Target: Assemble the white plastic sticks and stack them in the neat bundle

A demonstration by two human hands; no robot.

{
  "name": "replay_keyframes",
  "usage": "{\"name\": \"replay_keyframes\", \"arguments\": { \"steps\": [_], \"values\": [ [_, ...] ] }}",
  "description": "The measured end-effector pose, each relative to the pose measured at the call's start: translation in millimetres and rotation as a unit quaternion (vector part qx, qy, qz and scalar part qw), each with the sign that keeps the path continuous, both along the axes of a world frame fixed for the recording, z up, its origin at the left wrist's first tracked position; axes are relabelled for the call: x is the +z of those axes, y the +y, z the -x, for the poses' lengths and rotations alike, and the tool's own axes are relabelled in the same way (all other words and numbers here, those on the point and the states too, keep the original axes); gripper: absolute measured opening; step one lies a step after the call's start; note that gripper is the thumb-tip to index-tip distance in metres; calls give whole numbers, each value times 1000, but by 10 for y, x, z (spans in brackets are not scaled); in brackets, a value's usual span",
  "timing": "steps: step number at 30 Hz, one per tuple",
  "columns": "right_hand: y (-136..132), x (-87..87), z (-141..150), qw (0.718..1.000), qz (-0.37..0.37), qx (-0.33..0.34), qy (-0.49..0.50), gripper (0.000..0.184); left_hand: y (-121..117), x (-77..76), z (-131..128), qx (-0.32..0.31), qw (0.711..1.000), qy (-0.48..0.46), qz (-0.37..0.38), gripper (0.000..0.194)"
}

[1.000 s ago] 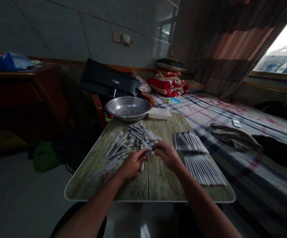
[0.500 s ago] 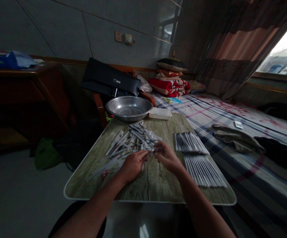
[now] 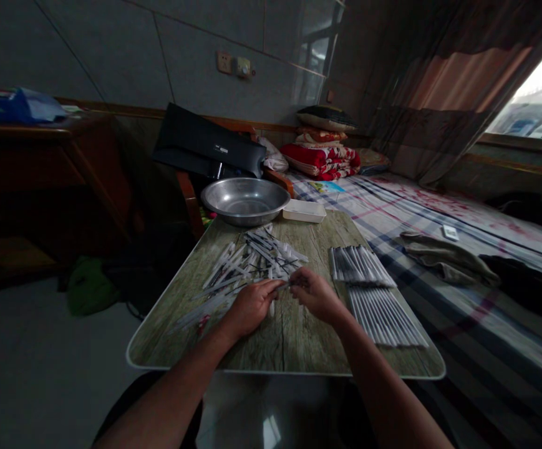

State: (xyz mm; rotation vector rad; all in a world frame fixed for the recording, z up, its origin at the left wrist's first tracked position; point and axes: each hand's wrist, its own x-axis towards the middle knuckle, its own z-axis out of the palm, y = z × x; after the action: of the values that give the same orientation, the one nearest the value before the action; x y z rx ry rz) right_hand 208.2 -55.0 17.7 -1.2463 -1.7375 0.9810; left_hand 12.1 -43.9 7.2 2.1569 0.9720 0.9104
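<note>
Over the near edge of a loose heap of thin white and dark pen-like sticks [image 3: 264, 254], my two hands meet. My left hand [image 3: 252, 307] is closed, thumb and forefinger pinching one end of a thin pen-like stick [image 3: 285, 285]. At its other end the fingertips of my right hand [image 3: 314, 293] are pinched together. My fingers hide most of this stick, and it is too small to make out closely. To the right lie two neat rows of white sticks, a far row [image 3: 360, 265] with dark tips and a near row [image 3: 387, 317].
A steel basin [image 3: 247, 218] and a white plastic tray [image 3: 304, 212] stand at the far end of the wood-grain table [image 3: 299, 358]. A small red item [image 3: 204, 321] lies at the left. A bed [image 3: 378, 209] adjoins the table's right side.
My right fingers have drawn closer together around the end of the stick. My left hand stays nearly in place, and the view has shifted slightly.
</note>
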Motion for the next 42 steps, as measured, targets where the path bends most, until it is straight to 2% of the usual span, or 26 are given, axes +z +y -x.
{"name": "replay_keyframes", "arguments": {
  "steps": [4,8,10,13,15,19,21,25,29,33,38,42],
  "values": [
    [-35,9,-9,999,-5,-2,-50,5,-12,-17,16,-2,1000,11,-1,40],
    [-68,53,-38,993,-8,19,-114,33,-51,-12,31,-30,999,31,6,40],
    [-82,58,-45,995,-8,29,-91,31,-61,-8,40,-35,999,32,9,40],
    [-95,27,-36,999,-3,32,-25,10,-60,-11,54,-26,999,28,9,39],
    [-95,-7,-23,1000,4,19,-25,5,-56,-14,60,-25,999,26,9,39],
    [-77,-53,-2,996,3,3,-88,29,-64,-8,54,-33,998,43,8,40],
    [-72,-52,0,997,4,-4,-76,36,-72,4,44,-38,998,49,5,40],
    [-81,-18,-4,1000,16,8,-2,18,-69,24,30,-32,998,55,-1,40],
    [-80,-15,-7,999,-1,9,-45,8,-48,6,35,-27,997,72,-9,41],
    [-70,-47,-6,997,-6,5,-79,15,-38,-56,46,-17,996,83,-33,42],
    [-94,-61,15,999,23,-1,-48,25,-37,-134,44,-8,995,80,-67,43],
    [-72,-101,23,1000,20,-10,-21,30,-35,-107,45,6,998,43,-49,40]
  ]
}}
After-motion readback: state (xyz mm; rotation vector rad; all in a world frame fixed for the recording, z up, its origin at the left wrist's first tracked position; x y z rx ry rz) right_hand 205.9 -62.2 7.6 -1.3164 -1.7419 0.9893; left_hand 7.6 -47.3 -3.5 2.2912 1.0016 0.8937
